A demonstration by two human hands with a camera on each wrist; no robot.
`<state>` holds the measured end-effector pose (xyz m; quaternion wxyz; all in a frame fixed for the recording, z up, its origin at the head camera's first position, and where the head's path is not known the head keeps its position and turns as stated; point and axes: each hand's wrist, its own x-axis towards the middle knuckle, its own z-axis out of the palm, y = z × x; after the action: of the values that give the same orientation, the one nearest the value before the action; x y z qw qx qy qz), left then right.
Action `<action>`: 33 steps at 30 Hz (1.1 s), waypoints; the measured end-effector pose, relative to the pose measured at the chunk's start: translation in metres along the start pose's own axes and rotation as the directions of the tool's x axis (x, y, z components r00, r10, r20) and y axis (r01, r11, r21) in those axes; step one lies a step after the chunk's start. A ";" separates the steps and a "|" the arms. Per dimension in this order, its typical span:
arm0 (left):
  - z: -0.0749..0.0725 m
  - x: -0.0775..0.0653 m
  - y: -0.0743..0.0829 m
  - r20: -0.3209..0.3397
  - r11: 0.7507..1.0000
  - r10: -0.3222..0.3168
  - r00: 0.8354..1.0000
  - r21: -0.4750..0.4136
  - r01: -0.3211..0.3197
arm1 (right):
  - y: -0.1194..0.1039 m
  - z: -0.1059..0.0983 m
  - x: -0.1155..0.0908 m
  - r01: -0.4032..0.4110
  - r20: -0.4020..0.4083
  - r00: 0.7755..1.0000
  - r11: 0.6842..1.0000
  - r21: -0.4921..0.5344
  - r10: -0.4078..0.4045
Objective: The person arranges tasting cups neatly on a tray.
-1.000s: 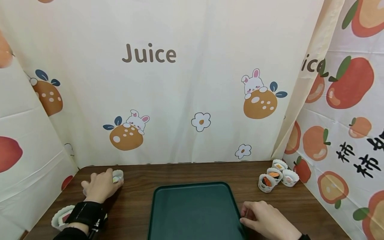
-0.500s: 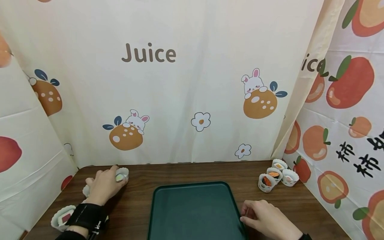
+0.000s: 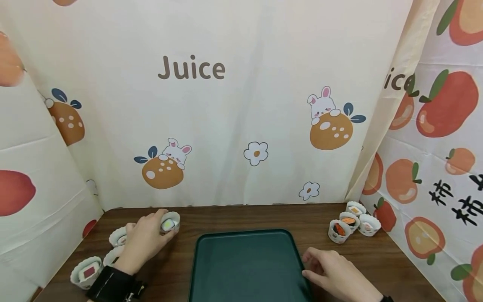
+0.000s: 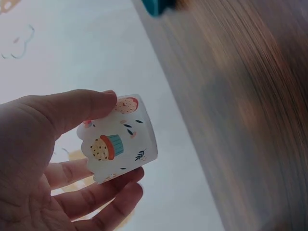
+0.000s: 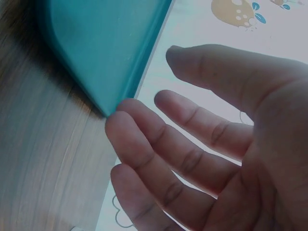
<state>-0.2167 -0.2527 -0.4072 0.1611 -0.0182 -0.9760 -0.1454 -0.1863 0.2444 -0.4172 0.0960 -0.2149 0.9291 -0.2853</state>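
My left hand grips a white scalloped paper cup printed with cupcakes, thumb on one side and fingers on the other. In the head view that cup holds a small roll with a green centre, which looks like sushi. Beside the dark green tray, at its right edge, my right hand rests with loosely bent fingers and nothing between them. The right wrist view shows the fingertips close to the tray corner; whether they touch it I cannot tell.
Several similar cups stand at the left, one with a dark red piece, another behind it. At the back right is a cluster of cups with sushi-like pieces. A printed curtain borders the wooden table.
My left hand has moved right with the gripped cup, away from the other left cups, which show more now. The right hand stays beside the tray. The head view has shifted slightly.
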 end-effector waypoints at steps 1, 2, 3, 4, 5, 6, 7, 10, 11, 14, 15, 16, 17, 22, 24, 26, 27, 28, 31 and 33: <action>-0.001 -0.002 0.004 -0.001 1.000 0.013 1.000 -0.005 -0.013 | -0.001 0.000 0.000 0.006 -0.005 1.000 1.000 -0.001 -0.006; -0.001 -0.005 0.007 -0.002 1.000 0.025 1.000 -0.006 -0.025 | -0.001 0.000 0.000 0.012 -0.008 1.000 1.000 0.003 -0.012; -0.002 -0.008 0.011 0.000 0.999 0.034 0.999 -0.014 -0.034 | -0.002 0.000 0.000 0.020 -0.014 1.000 1.000 0.004 -0.020; -0.002 -0.010 0.015 0.006 0.999 0.046 0.999 -0.028 -0.046 | -0.003 0.000 0.000 0.027 -0.021 0.999 1.000 0.005 -0.027; -0.003 -0.012 0.019 0.016 0.997 0.056 0.998 -0.046 -0.055 | -0.004 -0.001 0.000 0.034 -0.030 0.999 0.999 0.005 -0.034; -0.004 -0.014 0.024 0.025 0.996 0.064 0.998 -0.065 -0.062 | -0.005 -0.001 0.000 0.046 -0.038 0.998 0.999 0.003 -0.046; -0.004 -0.015 0.028 0.040 0.994 0.068 0.997 -0.086 -0.064 | -0.006 -0.002 0.001 0.057 -0.047 0.997 0.998 0.000 -0.057; -0.007 -0.022 0.040 0.077 0.986 0.076 0.994 -0.154 -0.064 | -0.012 -0.005 0.005 0.091 -0.084 0.992 0.996 -0.007 -0.092; -0.008 -0.024 0.044 0.080 0.983 0.080 0.994 -0.169 -0.065 | -0.015 -0.007 0.006 0.103 -0.099 0.990 0.995 -0.008 -0.103; -0.009 -0.030 0.059 0.078 0.973 0.106 0.991 -0.213 -0.088 | -0.023 -0.010 0.010 0.124 -0.130 0.984 0.992 -0.004 -0.124; -0.009 -0.032 0.064 0.078 0.968 0.117 0.990 -0.230 -0.096 | -0.026 -0.011 0.011 0.127 -0.133 0.983 0.992 0.003 -0.126; -0.009 -0.034 0.070 0.078 0.964 0.125 0.989 -0.245 -0.103 | -0.029 -0.011 0.012 0.130 -0.131 0.983 0.991 0.010 -0.128; -0.009 -0.037 0.075 0.077 0.959 0.137 0.988 -0.260 -0.113 | -0.033 -0.012 0.013 0.133 -0.129 0.983 0.991 0.018 -0.129; -0.008 -0.048 0.094 0.081 0.933 0.201 0.976 -0.320 -0.166 | -0.049 -0.007 0.018 0.162 -0.111 0.981 0.986 0.037 -0.157; -0.006 -0.051 0.101 0.088 0.923 0.231 0.969 -0.336 -0.190 | -0.054 -0.004 0.020 0.178 -0.118 0.978 0.984 0.026 -0.174; -0.004 -0.056 0.106 0.093 0.912 0.266 0.960 -0.345 -0.219 | -0.060 0.000 0.022 0.192 -0.118 0.975 0.981 0.020 -0.189; -0.003 -0.058 0.108 0.094 0.907 0.280 0.955 -0.353 -0.231 | -0.063 0.003 0.022 0.200 -0.115 0.974 0.980 0.021 -0.196; -0.002 -0.060 0.111 0.097 0.901 0.293 0.951 -0.362 -0.241 | -0.066 0.005 0.022 0.210 -0.117 0.972 0.977 0.022 -0.206; 0.000 -0.064 0.118 0.101 0.886 0.331 0.938 -0.374 -0.273 | -0.073 0.012 0.024 0.239 -0.113 0.966 0.970 0.032 -0.234; 0.000 -0.067 0.121 0.098 0.877 0.351 0.931 -0.384 -0.290 | -0.078 0.015 0.026 0.252 -0.109 0.963 0.967 0.042 -0.247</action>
<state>-0.1436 -0.1361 -0.3952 0.0956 -0.2213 -0.9254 -0.2924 -0.1778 0.1673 -0.3860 0.0174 -0.3126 0.8900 -0.3315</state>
